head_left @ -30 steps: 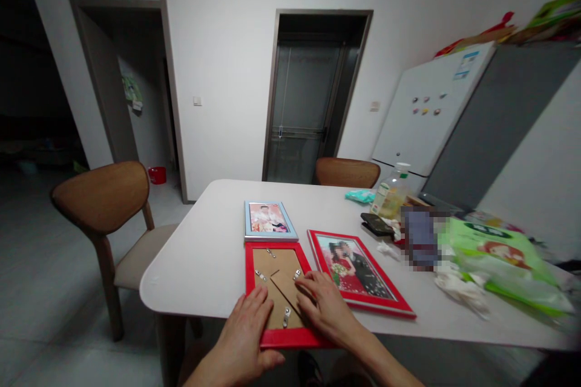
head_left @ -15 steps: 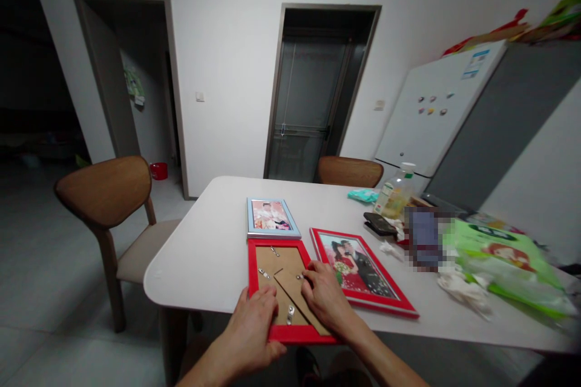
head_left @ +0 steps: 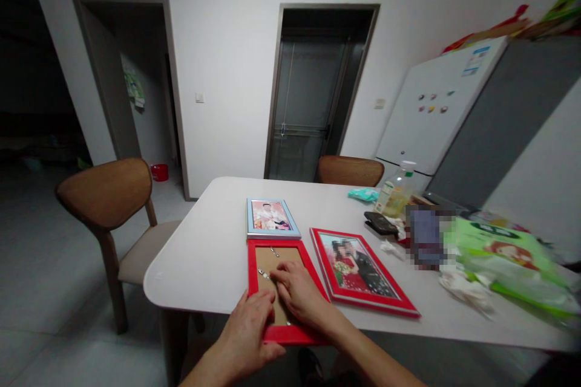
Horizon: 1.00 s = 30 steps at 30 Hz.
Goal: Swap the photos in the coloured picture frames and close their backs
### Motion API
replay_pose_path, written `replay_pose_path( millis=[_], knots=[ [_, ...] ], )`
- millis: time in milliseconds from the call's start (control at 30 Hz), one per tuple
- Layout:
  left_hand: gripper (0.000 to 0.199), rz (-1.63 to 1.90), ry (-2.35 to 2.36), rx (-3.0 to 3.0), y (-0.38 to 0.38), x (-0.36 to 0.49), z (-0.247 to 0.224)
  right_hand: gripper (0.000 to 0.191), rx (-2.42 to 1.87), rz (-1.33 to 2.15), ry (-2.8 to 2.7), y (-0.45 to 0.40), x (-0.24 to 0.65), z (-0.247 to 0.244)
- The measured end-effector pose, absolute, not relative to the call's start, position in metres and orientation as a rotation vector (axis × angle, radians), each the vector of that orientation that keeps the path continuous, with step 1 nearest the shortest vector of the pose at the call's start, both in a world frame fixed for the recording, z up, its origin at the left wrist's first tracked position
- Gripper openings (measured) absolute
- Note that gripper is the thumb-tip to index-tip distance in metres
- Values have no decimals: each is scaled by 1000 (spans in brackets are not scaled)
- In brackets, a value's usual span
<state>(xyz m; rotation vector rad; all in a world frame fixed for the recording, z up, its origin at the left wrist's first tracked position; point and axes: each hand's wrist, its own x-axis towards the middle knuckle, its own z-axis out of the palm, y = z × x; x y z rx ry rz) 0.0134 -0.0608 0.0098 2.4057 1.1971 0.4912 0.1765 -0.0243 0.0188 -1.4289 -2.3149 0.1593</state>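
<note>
A red frame (head_left: 297, 335) lies back side up at the table's near edge, its brown backing board (head_left: 284, 254) showing small metal clips. My left hand (head_left: 249, 326) grips the frame's lower left edge, fingers on top and thumb at the near side. Over the middle of the board, my right hand (head_left: 297, 293) has its fingers bent together beside the left metal clip (head_left: 264, 274); whether they pinch anything is hidden. A light blue framed photo (head_left: 271, 217) touches the far side. To the right lies a red framed photo (head_left: 363, 269), face up.
On the white table (head_left: 195, 260), the right side holds a bottle (head_left: 396, 193), a black case (head_left: 380, 224), crumpled tissues (head_left: 465, 290) and a green package (head_left: 499, 248). One wooden chair (head_left: 109, 193) stands left, another (head_left: 351, 170) behind the table.
My right hand has moved left across the backing board, from its right side to near the left clip. My left hand stays on the frame's lower left edge.
</note>
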Motion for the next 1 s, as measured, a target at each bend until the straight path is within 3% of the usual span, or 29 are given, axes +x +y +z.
replay_pose_path(
  millis=[267, 433, 767, 1000],
  knots=[
    [63, 543, 1130, 2382, -59, 7, 10, 26, -1345, 213, -2408, -9, 162, 17],
    [53, 573, 1114, 2376, -61, 7, 9, 31, -1334, 264, -2345, -2, 165, 10],
    [49, 593, 1141, 2368, -59, 5, -1, 20, -1859, 227, -1914, 59, 173, 4],
    [66, 569, 1162, 2364, -59, 7, 4, 22, -1924, 190, -1868, 67, 169, 3]
  ],
)
